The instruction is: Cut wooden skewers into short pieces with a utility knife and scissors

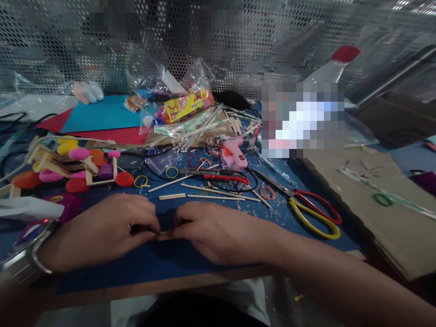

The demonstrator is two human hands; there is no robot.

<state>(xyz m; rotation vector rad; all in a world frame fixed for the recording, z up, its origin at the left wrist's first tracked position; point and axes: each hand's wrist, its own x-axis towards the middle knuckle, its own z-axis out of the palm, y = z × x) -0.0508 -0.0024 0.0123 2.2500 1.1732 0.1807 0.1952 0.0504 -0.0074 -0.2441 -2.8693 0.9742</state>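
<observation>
Between both hands, low over the front of the blue table, is a short wooden stick. My left hand, with a metal watch at the wrist, pinches its left end. The right end sits in the closed fingertips of my right hand. Most of the stick is hidden by the fingers. Just beyond the hands lie thin wooden sticks and two short pieces side by side. A red utility knife rests behind them.
Scissors with red and yellow handles lie at the right, beside cardboard. A pink glue gun stands mid-table. At the left are stick frames with coloured clay discs. Plastic-wrapped packs and sheets of blue paper lie behind.
</observation>
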